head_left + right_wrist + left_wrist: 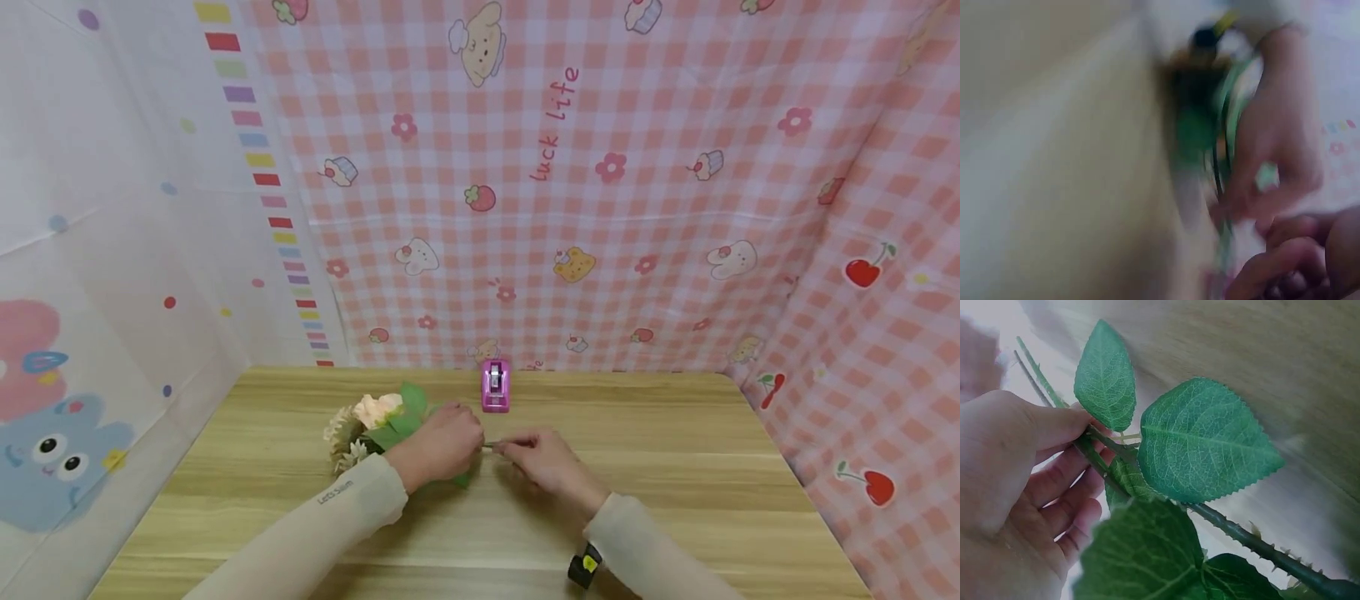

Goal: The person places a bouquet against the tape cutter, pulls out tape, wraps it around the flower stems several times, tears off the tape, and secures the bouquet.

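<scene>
Bouquet [378, 410] located at left-centre of the wooden table [675, 433], blooms leftward, stems [1241, 535] rightward. Left hand [441, 446] pinches the stems beside the leaves [1200, 440]; right hand [551, 467] grips the stem ends. Beyond the hands stands a purple plastic device [495, 402], before a pink checked curtain [660, 83]. Right wrist view blurred.
</scene>
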Motion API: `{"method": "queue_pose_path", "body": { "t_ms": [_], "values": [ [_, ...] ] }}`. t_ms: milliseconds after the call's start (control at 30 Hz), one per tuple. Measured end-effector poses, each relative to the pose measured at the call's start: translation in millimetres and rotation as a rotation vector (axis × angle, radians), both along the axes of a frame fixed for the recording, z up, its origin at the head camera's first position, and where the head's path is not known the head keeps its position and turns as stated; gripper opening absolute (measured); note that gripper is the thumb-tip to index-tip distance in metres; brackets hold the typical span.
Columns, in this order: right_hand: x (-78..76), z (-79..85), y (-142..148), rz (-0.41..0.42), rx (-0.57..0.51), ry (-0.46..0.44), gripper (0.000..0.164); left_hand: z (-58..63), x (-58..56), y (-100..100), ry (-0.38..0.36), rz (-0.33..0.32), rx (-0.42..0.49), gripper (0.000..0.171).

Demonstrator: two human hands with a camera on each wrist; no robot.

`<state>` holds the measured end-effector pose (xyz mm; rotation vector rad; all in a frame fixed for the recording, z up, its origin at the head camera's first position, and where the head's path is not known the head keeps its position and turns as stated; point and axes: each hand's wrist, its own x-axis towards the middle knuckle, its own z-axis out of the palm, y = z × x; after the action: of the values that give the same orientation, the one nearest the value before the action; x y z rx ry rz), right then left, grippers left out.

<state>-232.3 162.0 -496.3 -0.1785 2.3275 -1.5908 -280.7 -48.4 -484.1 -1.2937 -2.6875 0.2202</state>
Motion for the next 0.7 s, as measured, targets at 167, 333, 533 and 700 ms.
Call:
{"method": "queue_pose_path", "body": {
  "t_ms": [167, 333, 533, 700],
  "values": [
    [-19.9, 15.7, 12.1, 0.148, 0.473, 0.437, 0.023, -3.5, 0.1, -1.0, 0.038, -0.013, -0.007, 0.019],
    [-29.4, 9.5, 21.1, 0.37, 0.689, 0.636, 0.018, -7.5, 0.3, 0.9, 0.077, -0.03, -0.02, 0.023],
    [-34.7, 5.0, 23.7, 0.425, 0.666, 0.691, 0.015, -9.0, -0.9, 0.2, 0.09, -0.019, -0.043, 0.019],
    [-38.6, -0.3, 22.4, 0.442, 0.584, 0.583, 0.018, -6.9, -0.2, -1.4, 0.092, -0.009, -0.039, 0.014]
  ]
}}
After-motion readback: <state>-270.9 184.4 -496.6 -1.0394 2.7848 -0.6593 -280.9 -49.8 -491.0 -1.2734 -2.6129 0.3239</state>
